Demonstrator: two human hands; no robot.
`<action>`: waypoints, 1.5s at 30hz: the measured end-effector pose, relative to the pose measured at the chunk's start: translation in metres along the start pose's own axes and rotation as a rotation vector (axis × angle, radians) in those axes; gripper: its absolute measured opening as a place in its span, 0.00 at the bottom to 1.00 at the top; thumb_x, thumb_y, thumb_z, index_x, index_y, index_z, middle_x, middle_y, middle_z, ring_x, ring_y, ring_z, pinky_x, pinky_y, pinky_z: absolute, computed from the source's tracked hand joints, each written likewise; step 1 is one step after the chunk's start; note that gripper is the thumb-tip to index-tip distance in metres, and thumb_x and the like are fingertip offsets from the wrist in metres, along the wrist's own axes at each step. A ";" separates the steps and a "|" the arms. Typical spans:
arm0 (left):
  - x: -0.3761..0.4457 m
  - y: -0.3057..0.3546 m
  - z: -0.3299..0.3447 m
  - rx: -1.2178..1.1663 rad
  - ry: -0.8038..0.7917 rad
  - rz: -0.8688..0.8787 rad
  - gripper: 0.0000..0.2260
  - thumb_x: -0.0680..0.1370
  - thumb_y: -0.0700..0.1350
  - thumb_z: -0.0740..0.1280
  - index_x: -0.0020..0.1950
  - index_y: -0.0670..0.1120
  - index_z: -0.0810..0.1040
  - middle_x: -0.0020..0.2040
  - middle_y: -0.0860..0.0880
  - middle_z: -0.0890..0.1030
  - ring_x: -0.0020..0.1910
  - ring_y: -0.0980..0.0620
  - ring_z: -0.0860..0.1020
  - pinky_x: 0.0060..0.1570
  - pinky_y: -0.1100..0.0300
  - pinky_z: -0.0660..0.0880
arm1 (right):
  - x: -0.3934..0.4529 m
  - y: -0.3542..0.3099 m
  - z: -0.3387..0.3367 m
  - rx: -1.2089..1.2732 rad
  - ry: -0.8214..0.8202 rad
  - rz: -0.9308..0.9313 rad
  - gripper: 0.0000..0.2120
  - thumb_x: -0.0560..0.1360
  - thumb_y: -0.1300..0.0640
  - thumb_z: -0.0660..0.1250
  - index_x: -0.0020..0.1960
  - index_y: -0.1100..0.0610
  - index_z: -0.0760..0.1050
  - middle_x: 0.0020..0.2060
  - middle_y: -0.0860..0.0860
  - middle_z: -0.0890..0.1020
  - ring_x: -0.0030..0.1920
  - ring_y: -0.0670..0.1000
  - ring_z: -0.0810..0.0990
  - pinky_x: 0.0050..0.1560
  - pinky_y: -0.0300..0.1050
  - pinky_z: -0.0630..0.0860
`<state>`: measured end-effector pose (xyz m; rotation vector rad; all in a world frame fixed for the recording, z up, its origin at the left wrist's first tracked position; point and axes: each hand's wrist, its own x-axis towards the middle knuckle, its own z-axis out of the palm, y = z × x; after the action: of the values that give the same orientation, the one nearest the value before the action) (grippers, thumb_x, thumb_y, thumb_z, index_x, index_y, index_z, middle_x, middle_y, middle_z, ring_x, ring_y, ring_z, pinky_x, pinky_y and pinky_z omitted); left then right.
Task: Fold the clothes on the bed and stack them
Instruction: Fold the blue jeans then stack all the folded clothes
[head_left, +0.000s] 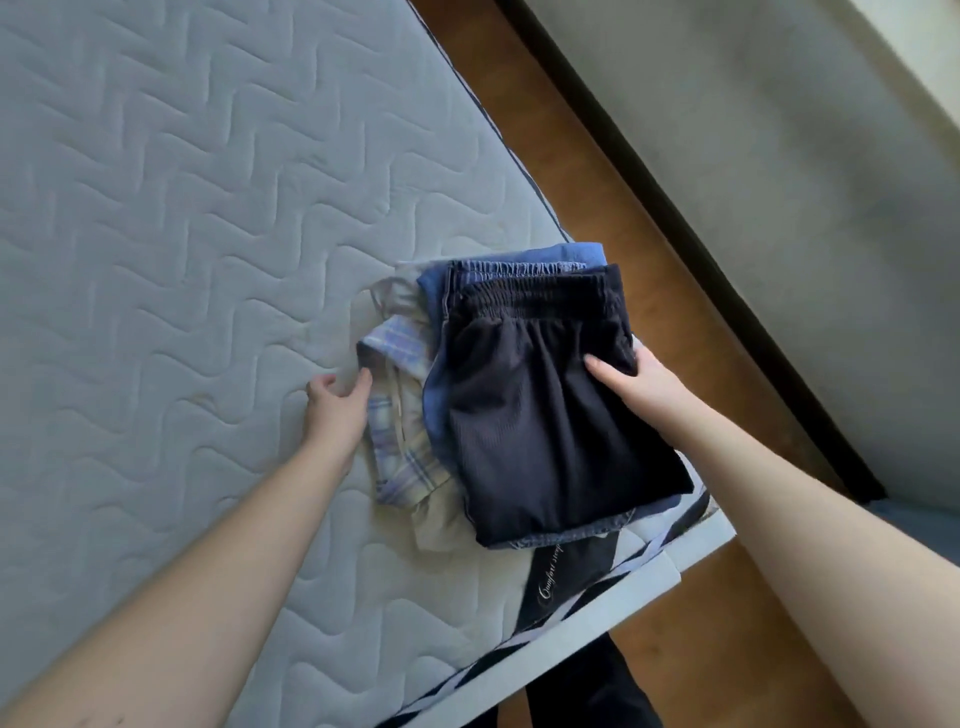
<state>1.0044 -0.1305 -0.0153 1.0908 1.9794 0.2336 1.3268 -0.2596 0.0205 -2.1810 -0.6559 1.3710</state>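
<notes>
- A stack of folded clothes (498, 395) lies near the corner of the quilted mattress (156, 234), close to its edge.
- Folded dark shorts (550, 431) sit on top of the stack, elastic waistband at the far end.
- Beneath the shorts lie blue denim garments (530, 260); a pale plaid piece (395, 374) and a cream piece (441, 525) poke out at the stack's left side.
- The right hand (639, 384) grips the right edge of the dark shorts, thumb lying on top, fingers hidden beneath the fabric.
- The left hand (337, 405) rests on the mattress just left of the stack, fingers loosely curled, a fingertip touching the plaid piece, holding nothing.
- A wooden floor (613, 171) runs beyond the mattress edge.
</notes>
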 end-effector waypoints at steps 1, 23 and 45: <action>0.003 -0.013 -0.001 -0.038 -0.032 -0.063 0.25 0.77 0.57 0.68 0.64 0.39 0.73 0.60 0.36 0.78 0.60 0.38 0.77 0.58 0.48 0.73 | 0.006 0.002 0.001 -0.047 -0.005 -0.015 0.22 0.71 0.38 0.71 0.63 0.42 0.73 0.53 0.38 0.79 0.52 0.38 0.79 0.51 0.33 0.71; -0.030 -0.025 0.027 -0.064 -0.534 0.159 0.13 0.74 0.34 0.68 0.53 0.48 0.81 0.51 0.47 0.85 0.52 0.48 0.81 0.59 0.49 0.77 | 0.013 0.025 0.001 0.028 -0.140 -0.122 0.36 0.66 0.34 0.74 0.69 0.28 0.60 0.64 0.29 0.73 0.65 0.35 0.71 0.65 0.42 0.66; -0.015 0.122 0.044 0.770 -0.706 0.811 0.12 0.75 0.53 0.70 0.57 0.58 0.75 0.52 0.51 0.80 0.52 0.48 0.78 0.47 0.60 0.68 | -0.136 0.080 0.127 0.866 0.449 0.016 0.28 0.74 0.51 0.73 0.67 0.34 0.63 0.61 0.32 0.76 0.61 0.35 0.75 0.62 0.38 0.73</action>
<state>1.1162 -0.0781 0.0286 2.0800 0.8975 -0.4876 1.1703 -0.3875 0.0151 -1.6619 0.1267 0.8661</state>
